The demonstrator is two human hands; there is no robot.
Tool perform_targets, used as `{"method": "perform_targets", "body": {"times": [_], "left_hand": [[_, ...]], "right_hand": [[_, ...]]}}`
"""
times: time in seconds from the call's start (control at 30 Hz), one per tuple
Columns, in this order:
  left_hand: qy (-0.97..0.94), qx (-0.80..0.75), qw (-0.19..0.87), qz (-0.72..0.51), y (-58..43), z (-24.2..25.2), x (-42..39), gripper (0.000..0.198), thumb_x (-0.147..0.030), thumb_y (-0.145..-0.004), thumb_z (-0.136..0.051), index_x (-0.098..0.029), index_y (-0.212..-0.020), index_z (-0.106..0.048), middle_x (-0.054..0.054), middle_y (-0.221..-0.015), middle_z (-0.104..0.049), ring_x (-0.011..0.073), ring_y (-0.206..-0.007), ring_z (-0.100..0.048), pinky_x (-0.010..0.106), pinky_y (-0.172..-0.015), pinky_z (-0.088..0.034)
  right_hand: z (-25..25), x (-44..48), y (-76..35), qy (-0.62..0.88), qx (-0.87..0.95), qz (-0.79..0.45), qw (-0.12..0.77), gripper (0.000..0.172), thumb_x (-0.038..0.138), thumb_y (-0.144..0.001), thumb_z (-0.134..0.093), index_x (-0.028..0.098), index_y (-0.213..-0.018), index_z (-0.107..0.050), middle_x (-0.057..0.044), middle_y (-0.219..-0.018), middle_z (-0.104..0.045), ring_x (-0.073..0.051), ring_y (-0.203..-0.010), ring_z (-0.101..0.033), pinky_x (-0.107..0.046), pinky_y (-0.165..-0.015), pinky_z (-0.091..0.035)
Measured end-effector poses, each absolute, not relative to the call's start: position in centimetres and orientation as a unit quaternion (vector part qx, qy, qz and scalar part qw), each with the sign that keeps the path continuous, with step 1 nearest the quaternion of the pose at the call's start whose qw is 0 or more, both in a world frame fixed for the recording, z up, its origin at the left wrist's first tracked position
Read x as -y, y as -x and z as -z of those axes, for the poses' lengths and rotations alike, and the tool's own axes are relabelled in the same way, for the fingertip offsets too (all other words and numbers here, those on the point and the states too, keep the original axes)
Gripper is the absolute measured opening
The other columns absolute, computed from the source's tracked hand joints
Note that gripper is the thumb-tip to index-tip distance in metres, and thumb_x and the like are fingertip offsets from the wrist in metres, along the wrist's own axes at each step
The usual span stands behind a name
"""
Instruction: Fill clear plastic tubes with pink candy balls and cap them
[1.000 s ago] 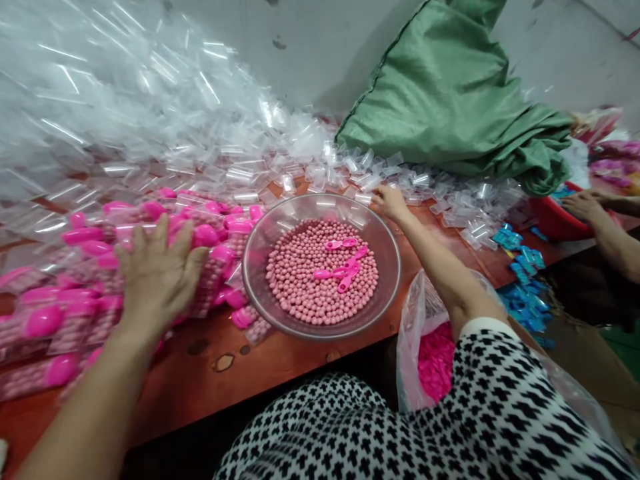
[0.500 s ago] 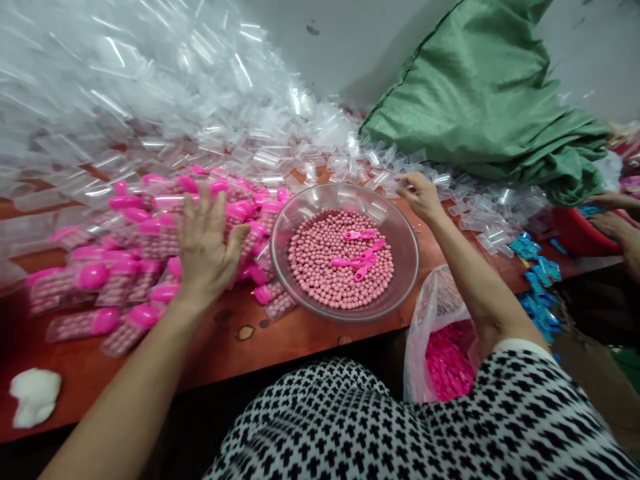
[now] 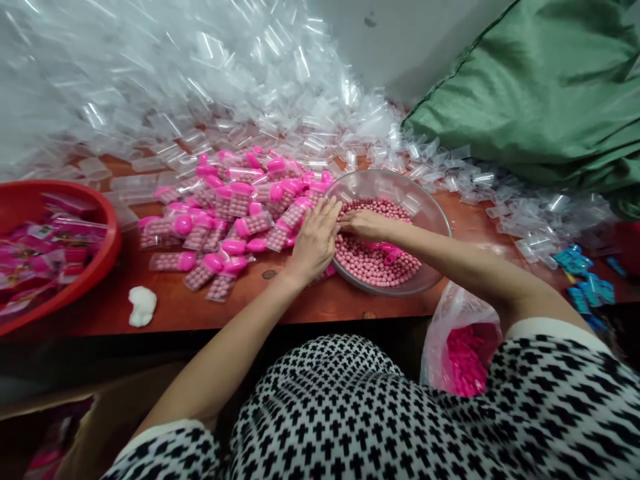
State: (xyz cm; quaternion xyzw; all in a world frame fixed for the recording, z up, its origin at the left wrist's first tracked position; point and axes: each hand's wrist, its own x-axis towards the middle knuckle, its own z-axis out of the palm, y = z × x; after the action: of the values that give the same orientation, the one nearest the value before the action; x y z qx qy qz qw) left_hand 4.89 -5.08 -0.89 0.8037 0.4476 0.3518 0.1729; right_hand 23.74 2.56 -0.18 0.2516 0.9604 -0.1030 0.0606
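The left hand (image 3: 315, 239) lies flat with its fingers spread at the left edge of the clear bowl (image 3: 434, 203), holding nothing I can see. The right hand (image 3: 364, 225) reaches into the bowl over the small pink balls (image 3: 380, 263). Its fingers are tucked behind the left hand, so I cannot tell if it grips anything. A bright pink scoop (image 3: 389, 251) peeks out under the right wrist, mostly hidden.

Just left of the bowl lie the filled packs with pink caps (image 3: 235, 223) in a heap on the brown table (image 3: 200, 310). Behind them sits a big blurry pile of empty clear packs (image 3: 200, 87). A red tub (image 3: 75, 267) is cut off at the left edge. A green sack (image 3: 540, 107) is cut off at the right.
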Motion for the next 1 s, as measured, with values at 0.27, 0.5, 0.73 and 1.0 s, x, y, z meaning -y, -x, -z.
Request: {"method": "perform_targets", "body": {"times": [0.27,0.5,0.73,1.0], "left_hand": [[-0.789,-0.428,0.165,-0.41,-5.3,-0.6,5.5,0.044,-0.023,-0.092,-0.05,-0.015,-0.136,-0.051,0.013,-0.139,-0.056,0.0256,-0.136,-0.044,0.045,-0.116,-0.033],[-0.66,-0.402,0.442,-0.456,-8.1,-2.9,4.8,0.037,-0.023,-0.079,-0.065,-0.015,-0.116,-0.065,0.009,-0.104,-0.072,0.0223,-0.094,-0.068,0.036,-0.087,-0.054],[-0.58,-0.327,0.628,-0.403,-9.0,-2.5,4.0,0.039,-0.034,-0.072,-0.071,-0.012,-0.104,-0.07,0.007,-0.092,-0.071,0.0189,-0.078,-0.066,0.031,-0.069,-0.056],[-0.748,-0.339,0.427,-0.379,-9.2,-2.7,4.1,0.02,-0.025,-0.079,-0.064,-0.016,-0.094,-0.074,0.004,-0.087,-0.07,0.0181,-0.083,-0.062,0.029,-0.078,-0.048]], "right_hand": [[-2.1,0.7,-25.6,-0.394,-0.702,0.554,-0.213,0.027,0.031,-0.07,-0.075,0.016,-0.083,-0.056,0.003,-0.077,-0.062,-0.014,-0.073,-0.06,-0.029,-0.072,-0.051],[-4.1,3.6,-26.9,-0.415,-0.595,0.592,-0.35,0.044,0.033,-0.061,-0.087,0.018,-0.089,-0.056,0.001,-0.085,-0.066,-0.014,-0.078,-0.066,-0.031,-0.075,-0.057],[-5.1,4.1,-29.6,-0.367,-0.772,0.402,-0.328,0.04,0.035,-0.08,-0.073,0.021,-0.114,-0.057,-0.003,-0.094,-0.067,-0.014,-0.081,-0.065,-0.027,-0.074,-0.053],[-6.2,3.4,-30.9,-0.33,-0.908,0.2,-0.16,0.018,0.031,-0.089,-0.06,0.017,-0.1,-0.06,0.0,-0.076,-0.066,-0.01,-0.065,-0.055,-0.022,-0.063,-0.038]]}}
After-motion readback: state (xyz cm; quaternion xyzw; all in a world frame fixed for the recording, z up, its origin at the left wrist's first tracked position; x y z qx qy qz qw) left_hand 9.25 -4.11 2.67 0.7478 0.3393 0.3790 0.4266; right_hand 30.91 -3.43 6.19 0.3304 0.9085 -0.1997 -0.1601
